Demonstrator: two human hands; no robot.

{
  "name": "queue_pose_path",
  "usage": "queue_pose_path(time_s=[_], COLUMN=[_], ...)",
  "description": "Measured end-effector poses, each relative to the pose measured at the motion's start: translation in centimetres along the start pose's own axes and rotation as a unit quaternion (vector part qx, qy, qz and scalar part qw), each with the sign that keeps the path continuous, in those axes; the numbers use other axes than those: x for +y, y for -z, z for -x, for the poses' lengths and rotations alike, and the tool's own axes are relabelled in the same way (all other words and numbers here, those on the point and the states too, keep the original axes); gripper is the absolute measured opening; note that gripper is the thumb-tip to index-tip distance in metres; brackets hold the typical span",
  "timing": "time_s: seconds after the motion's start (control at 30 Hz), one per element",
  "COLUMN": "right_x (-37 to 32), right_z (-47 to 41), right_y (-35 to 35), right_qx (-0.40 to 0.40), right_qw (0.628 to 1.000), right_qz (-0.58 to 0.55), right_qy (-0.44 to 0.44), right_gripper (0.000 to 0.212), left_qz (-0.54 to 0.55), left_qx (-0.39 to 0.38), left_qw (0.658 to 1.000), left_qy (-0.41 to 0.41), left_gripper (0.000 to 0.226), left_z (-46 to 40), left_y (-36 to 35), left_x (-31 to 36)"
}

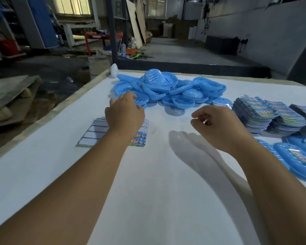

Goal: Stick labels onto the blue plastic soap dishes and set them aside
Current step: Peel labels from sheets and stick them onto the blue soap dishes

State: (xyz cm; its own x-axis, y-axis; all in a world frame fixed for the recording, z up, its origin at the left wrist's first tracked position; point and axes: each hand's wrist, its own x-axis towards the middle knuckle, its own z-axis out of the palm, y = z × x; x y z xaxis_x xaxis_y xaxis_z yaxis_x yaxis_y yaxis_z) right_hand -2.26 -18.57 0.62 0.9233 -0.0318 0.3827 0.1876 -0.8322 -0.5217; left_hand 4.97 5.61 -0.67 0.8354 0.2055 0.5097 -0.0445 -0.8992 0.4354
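Note:
A heap of blue plastic soap dishes lies at the far middle of the white table. My left hand reaches to the heap's near left edge, and its fingers curl onto the rim of one soap dish. Under that wrist lies a label sheet, mostly peeled, with colourful labels left at its right end. My right hand hovers above the table with loosely curled fingers and holds nothing. Labelled dishes lie at the right edge.
Tall stacks of colourful label sheets stand at the right, behind the labelled dishes. A white object sits at the table's far left corner. Beyond the table is a workshop floor with pallets, boards and clutter.

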Motion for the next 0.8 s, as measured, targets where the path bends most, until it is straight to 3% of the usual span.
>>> queue_pose_path(time_s=[0.13, 0.3, 0.5, 0.63, 0.7, 0.77, 0.8], right_x=[-0.5, -0.5, -0.3, -0.8, -1.0, -1.1, -1.2], right_z=[0.0, 0.0, -0.1, 0.0, 0.1, 0.3, 0.4], right_y=[0.3, 0.1, 0.0, -0.3, -0.3, -0.3, -0.3], right_qx=[0.001, -0.011, -0.008, -0.015, -0.016, -0.011, -0.006], right_qw=[1.000, 0.999, 0.999, 0.999, 0.999, 0.999, 0.999], right_qz=[-0.025, -0.035, -0.038, -0.039, -0.033, -0.032, -0.040], right_qy=[0.016, 0.020, 0.016, 0.017, 0.018, 0.026, 0.030], right_gripper=[0.008, 0.009, 0.013, 0.018, 0.025, 0.037, 0.044], left_qz=[-0.066, -0.135, -0.123, -0.044, 0.059, 0.206, 0.294], left_qx=[-0.016, -0.059, 0.002, 0.026, 0.009, -0.033, -0.066], left_qw=[0.997, 0.988, 0.989, 0.997, 0.998, 0.977, 0.951], left_qy=[-0.029, -0.054, -0.083, -0.061, -0.020, 0.036, 0.072], left_gripper=[0.036, 0.022, 0.018, 0.015, 0.014, 0.014, 0.013], left_z=[-1.6, -2.7, -2.4, -1.3, -0.6, 0.5, 1.1], left_y=[-0.7, -1.9, -1.5, 0.8, 2.3, 3.3, 3.5], left_x=[0.7, 1.1, 1.5, 2.1, 2.8, 3.8, 4.3])
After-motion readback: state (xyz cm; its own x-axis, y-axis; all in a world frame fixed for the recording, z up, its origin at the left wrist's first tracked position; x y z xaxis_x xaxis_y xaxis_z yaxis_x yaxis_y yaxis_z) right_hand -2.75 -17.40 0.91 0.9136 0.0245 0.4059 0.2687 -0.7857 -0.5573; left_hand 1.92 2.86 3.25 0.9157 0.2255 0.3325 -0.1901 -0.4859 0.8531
